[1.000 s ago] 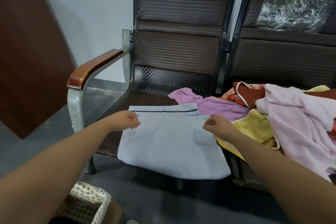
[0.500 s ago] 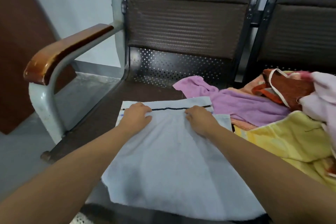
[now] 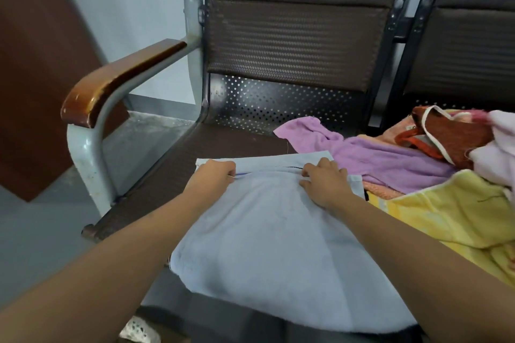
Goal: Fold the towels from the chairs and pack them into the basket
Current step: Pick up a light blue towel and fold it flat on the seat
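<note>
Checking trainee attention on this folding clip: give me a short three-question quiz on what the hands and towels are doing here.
1. True or false: the left hand holds nothing.
2. Both hands grip the light blue towel: A) near its far end, B) at its near end, C) underneath it?
3. Fill in: just beyond the right hand lies a ___ towel.
Key: 1 false, it grips the light blue towel; 2 A; 3 purple, the purple towel.
</note>
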`<state>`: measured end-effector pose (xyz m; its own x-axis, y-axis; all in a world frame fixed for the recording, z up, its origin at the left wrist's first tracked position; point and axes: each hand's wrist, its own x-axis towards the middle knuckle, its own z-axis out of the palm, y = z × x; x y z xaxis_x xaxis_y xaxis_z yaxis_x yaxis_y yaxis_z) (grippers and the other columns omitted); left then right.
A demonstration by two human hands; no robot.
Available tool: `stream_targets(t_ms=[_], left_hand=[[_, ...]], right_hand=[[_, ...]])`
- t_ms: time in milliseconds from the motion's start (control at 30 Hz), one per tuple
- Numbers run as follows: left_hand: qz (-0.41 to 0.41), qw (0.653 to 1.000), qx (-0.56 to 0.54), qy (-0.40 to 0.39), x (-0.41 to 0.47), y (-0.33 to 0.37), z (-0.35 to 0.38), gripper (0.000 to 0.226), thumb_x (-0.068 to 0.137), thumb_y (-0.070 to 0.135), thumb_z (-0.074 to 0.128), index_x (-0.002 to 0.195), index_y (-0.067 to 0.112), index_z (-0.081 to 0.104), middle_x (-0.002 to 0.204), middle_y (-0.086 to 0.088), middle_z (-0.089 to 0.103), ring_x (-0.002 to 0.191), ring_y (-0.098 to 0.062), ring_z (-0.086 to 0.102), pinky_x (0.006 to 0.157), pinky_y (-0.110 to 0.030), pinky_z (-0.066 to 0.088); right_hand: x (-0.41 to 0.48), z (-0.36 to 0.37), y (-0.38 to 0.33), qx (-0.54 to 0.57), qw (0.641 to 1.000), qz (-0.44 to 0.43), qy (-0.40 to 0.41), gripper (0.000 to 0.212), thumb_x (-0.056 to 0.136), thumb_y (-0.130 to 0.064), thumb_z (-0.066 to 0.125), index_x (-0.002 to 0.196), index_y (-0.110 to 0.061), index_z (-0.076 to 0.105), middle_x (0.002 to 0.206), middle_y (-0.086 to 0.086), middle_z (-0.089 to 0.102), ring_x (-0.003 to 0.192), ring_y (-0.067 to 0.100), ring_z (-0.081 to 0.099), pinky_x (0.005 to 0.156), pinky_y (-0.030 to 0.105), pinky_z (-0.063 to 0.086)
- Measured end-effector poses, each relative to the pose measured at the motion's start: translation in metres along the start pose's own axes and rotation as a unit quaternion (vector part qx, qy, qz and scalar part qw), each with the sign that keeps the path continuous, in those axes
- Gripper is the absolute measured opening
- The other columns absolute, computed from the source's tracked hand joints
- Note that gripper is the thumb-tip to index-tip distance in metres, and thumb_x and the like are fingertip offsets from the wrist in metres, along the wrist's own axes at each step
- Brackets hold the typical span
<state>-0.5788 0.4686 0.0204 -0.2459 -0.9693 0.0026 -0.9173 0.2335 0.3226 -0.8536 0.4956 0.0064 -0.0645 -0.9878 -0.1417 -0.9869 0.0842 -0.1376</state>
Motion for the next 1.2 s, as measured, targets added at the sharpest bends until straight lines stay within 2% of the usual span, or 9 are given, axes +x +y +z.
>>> stream_targets(t_ms=[133, 267, 400, 533, 600, 733, 933, 1033, 1200], left_hand=[[0.034, 0.996, -0.069, 0.054, -0.002, 0.003, -0.01, 0.007, 0.096, 0.015, 0.06, 0.091, 0.013, 0.064, 0.098, -0.001, 0.062, 0.094, -0.021, 0.055, 0.084, -0.039, 0.047], [-0.028, 0.975, -0.212, 0.062, -0.003, 0.001, -0.032, 0.011, 0.1, 0.018, 0.052, 0.089, 0.019, 0.052, 0.079, -0.003, 0.06, 0.07, -0.018, 0.052, 0.063, -0.036, 0.042], [-0.038, 0.973, -0.216, 0.071, -0.005, -0.01, -0.044, 0.017, 0.1, 0.015, 0.051, 0.089, 0.023, 0.062, 0.079, 0.006, 0.065, 0.072, -0.011, 0.058, 0.063, -0.03, 0.044], [-0.078, 0.979, -0.184, 0.029, -0.002, -0.029, -0.05, 0.024, 0.098, 0.014, 0.051, 0.091, 0.023, 0.071, 0.088, 0.004, 0.072, 0.084, -0.013, 0.066, 0.071, -0.029, 0.051], [-0.09, 0.985, -0.15, 0.003, 0.0, -0.036, -0.048, 0.022, 0.098, 0.015, 0.051, 0.093, 0.022, 0.071, 0.092, 0.001, 0.072, 0.089, -0.018, 0.065, 0.075, -0.03, 0.049], [-0.137, 0.972, -0.18, 0.066, 0.011, -0.047, -0.055, 0.021, 0.098, 0.016, 0.052, 0.088, 0.023, 0.069, 0.086, 0.002, 0.067, 0.078, -0.012, 0.059, 0.063, -0.024, 0.042], [-0.101, 0.991, -0.091, 0.012, 0.04, -0.055, -0.029, 0.025, 0.097, 0.011, 0.048, 0.101, 0.012, 0.074, 0.106, -0.007, 0.071, 0.097, -0.024, 0.064, 0.077, -0.026, 0.043], [-0.072, 0.995, -0.063, 0.005, 0.046, -0.063, -0.012, 0.024, 0.1, 0.017, 0.053, 0.113, 0.009, 0.071, 0.129, -0.008, 0.063, 0.117, -0.027, 0.059, 0.098, -0.032, 0.042], [-0.032, 0.999, -0.022, 0.019, 0.054, -0.077, -0.007, 0.02, 0.097, 0.02, 0.059, 0.105, 0.016, 0.077, 0.111, -0.006, 0.068, 0.107, -0.027, 0.063, 0.097, -0.039, 0.049]], right_hand=[[-0.005, -0.006, -0.005, 0.002, 1.0, -0.015, 0.005, 0.02, 0.101, -0.036, 0.048, 0.114, -0.023, 0.056, 0.121, 0.006, 0.052, 0.12, 0.03, 0.044, 0.104, 0.049, 0.032], [-0.013, -0.026, -0.007, 0.095, 0.99, -0.079, 0.069, 0.007, 0.098, -0.027, 0.05, 0.095, -0.022, 0.048, 0.089, -0.002, 0.062, 0.088, 0.024, 0.052, 0.091, 0.041, 0.037], [-0.005, -0.046, -0.008, 0.119, 0.989, -0.087, 0.018, 0.007, 0.092, -0.026, 0.056, 0.099, -0.027, 0.055, 0.088, -0.011, 0.059, 0.087, 0.017, 0.053, 0.083, 0.036, 0.042], [0.008, -0.054, -0.004, 0.056, 0.995, -0.056, -0.054, 0.011, 0.09, -0.037, 0.065, 0.083, -0.03, 0.059, 0.088, -0.004, 0.066, 0.09, 0.021, 0.059, 0.077, 0.035, 0.044], [0.01, -0.058, -0.004, 0.058, 0.996, -0.055, -0.048, 0.013, 0.091, -0.035, 0.065, 0.083, -0.027, 0.06, 0.092, -0.001, 0.067, 0.089, 0.02, 0.059, 0.073, 0.033, 0.041], [0.013, -0.067, -0.009, 0.224, 0.972, -0.035, 0.055, 0.021, 0.085, -0.039, 0.072, 0.076, -0.024, 0.06, 0.08, -0.005, 0.063, 0.074, 0.012, 0.057, 0.06, 0.03, 0.039], [0.041, -0.037, -0.011, 0.198, 0.98, -0.009, 0.01, 0.015, 0.094, -0.025, 0.064, 0.091, -0.01, 0.067, 0.09, 0.006, 0.068, 0.089, 0.025, 0.062, 0.071, 0.031, 0.044], [0.052, -0.016, -0.007, 0.176, 0.984, -0.002, -0.008, 0.01, 0.093, -0.021, 0.063, 0.087, -0.014, 0.066, 0.089, 0.005, 0.067, 0.09, 0.023, 0.061, 0.076, 0.032, 0.045], [0.06, -0.001, -0.004, 0.093, 0.994, -0.05, 0.034, 0.012, 0.087, -0.029, 0.066, 0.079, -0.035, 0.059, 0.106, -0.003, 0.058, 0.102, 0.019, 0.051, 0.091, 0.038, 0.045]])
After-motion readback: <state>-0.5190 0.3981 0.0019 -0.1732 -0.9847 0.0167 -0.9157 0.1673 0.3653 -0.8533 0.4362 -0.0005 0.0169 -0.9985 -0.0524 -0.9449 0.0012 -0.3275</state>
